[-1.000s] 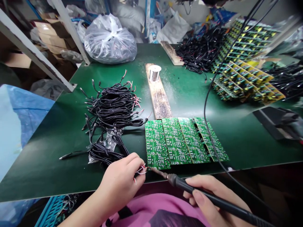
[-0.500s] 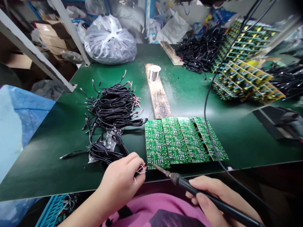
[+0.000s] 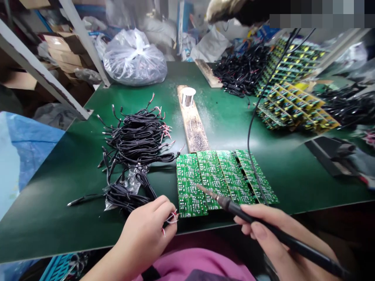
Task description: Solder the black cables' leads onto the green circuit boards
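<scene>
My left hand [image 3: 150, 228] is closed on the red and white wire ends of a black cable [image 3: 125, 197], at the near left corner of the circuit boards. Several green circuit boards [image 3: 191, 183] lie side by side in strips, solder side up. My right hand [image 3: 278, 234] grips a black soldering iron [image 3: 246, 212] like a pen. The iron's tip points left and hovers over or touches the leftmost strips; I cannot tell which. A heap of black cables [image 3: 134, 136] with bare red and white ends lies to the left of the boards.
A solder spool [image 3: 188, 97] stands on a scorched wooden strip [image 3: 196, 128] beyond the boards. A tied plastic bag [image 3: 134, 58] sits at the back left. Stacked boards [image 3: 295, 105] and more black cables [image 3: 240, 70] lie at the back right. The iron's cord [image 3: 249, 132] hangs across the right strip.
My right hand has drawn the soldering iron's tip up and right, away from the wire ends at the near left corner. My left hand keeps its hold. The view has shifted slightly.
</scene>
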`<state>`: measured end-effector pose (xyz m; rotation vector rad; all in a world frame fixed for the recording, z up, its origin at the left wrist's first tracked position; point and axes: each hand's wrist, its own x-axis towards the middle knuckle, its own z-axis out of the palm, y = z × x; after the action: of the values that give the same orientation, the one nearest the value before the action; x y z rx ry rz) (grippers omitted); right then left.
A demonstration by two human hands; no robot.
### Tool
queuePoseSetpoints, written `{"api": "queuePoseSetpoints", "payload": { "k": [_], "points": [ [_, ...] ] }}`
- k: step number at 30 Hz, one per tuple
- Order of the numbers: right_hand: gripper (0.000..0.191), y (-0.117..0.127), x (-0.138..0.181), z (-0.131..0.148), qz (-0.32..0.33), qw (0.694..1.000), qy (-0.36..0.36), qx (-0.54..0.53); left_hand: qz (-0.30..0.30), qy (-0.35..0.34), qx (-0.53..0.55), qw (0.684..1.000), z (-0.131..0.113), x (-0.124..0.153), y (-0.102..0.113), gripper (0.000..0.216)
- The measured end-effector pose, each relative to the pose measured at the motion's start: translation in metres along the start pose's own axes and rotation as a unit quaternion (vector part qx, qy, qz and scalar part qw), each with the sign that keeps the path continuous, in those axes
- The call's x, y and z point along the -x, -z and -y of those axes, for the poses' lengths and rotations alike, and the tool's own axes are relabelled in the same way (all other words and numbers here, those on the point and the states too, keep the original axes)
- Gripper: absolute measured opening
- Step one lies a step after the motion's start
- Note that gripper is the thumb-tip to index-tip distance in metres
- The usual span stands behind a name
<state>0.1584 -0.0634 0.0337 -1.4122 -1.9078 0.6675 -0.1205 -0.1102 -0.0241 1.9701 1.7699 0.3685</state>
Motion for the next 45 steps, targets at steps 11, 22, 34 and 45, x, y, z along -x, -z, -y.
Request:
{"api": "queuePoseSetpoints", "payload": {
  "k": [11, 22, 34, 45],
  "points": [
    [0.028, -0.048, -0.131, -0.011, -0.015, 0.998, -0.009, -0.052, -0.072, -0.13, -0.045, 0.988, 0.014, -0.005, -0.01, 0.024],
    [0.03, -0.066, -0.168, -0.018, -0.005, 1.0, -0.018, -0.024, -0.109, -0.151, -0.043, 0.981, 0.016, -0.011, -0.01, 0.024],
    [0.036, -0.072, -0.172, -0.025, 0.009, 0.999, -0.026, -0.035, -0.077, -0.125, -0.037, 0.988, 0.016, -0.005, -0.011, 0.024],
    [0.035, -0.075, -0.176, -0.025, -0.003, 0.999, -0.018, -0.037, -0.094, -0.137, -0.036, 0.985, 0.014, -0.007, -0.01, 0.023]
  ]
}}
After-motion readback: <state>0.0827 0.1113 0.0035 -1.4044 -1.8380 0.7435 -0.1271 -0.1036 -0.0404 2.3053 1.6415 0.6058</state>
